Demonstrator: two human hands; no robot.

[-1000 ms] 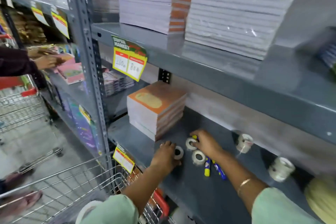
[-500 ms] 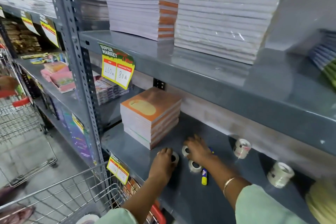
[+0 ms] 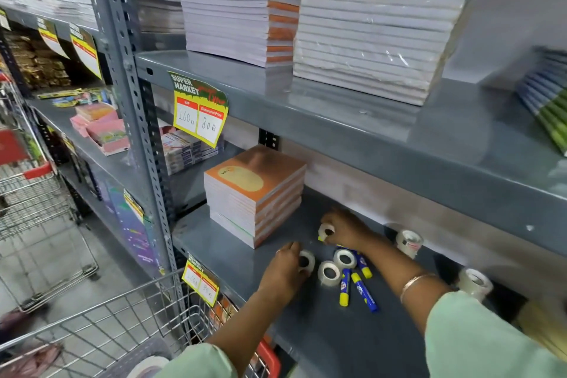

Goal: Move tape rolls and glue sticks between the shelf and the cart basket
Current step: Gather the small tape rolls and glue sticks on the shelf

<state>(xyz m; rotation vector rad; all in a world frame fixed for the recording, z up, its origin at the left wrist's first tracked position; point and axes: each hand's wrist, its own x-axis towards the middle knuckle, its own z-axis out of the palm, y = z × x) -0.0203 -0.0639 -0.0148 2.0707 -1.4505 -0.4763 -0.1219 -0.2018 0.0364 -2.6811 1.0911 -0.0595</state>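
With my left hand (image 3: 283, 270) pinching one tape roll (image 3: 306, 261) and my right hand (image 3: 343, 228) gripping another (image 3: 325, 230) on the shelf (image 3: 233, 250), I might knock the glue sticks (image 3: 362, 287) rolling.

One head-worn wide-angle view only, aimed forward and down at the lower grey shelf (image 3: 322, 325) from close range. The upper shelf (image 3: 352, 120) is seen at about eye level, the wire cart basket (image 3: 101, 322) at lower left. Edges are bent by the lens.
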